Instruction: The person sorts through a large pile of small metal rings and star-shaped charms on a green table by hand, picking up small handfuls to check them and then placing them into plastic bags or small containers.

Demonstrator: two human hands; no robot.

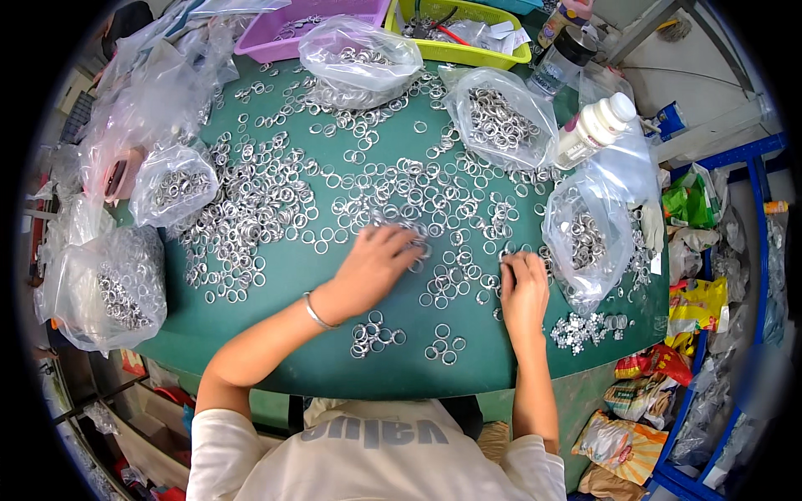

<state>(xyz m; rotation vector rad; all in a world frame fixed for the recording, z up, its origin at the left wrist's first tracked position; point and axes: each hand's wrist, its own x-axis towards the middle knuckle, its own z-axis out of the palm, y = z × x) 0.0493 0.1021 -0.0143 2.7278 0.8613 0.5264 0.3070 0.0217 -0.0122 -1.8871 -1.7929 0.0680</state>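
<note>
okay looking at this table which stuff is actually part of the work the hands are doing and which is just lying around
In use:
left hand, spread on the small loose silver metal rings
right hand, pinching rings at its fingertips
round green table
clear plastic bags of rings

Lying about:
white plastic bottle
purple plastic basket
yellow-green plastic basket
colourful snack packets

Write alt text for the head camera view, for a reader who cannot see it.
A person's left hand and right hand rest among loose metal rings spread across a green table. Clear plastic bags of rings lie around the edges, with a purple tray and yellow basket behind.
</note>
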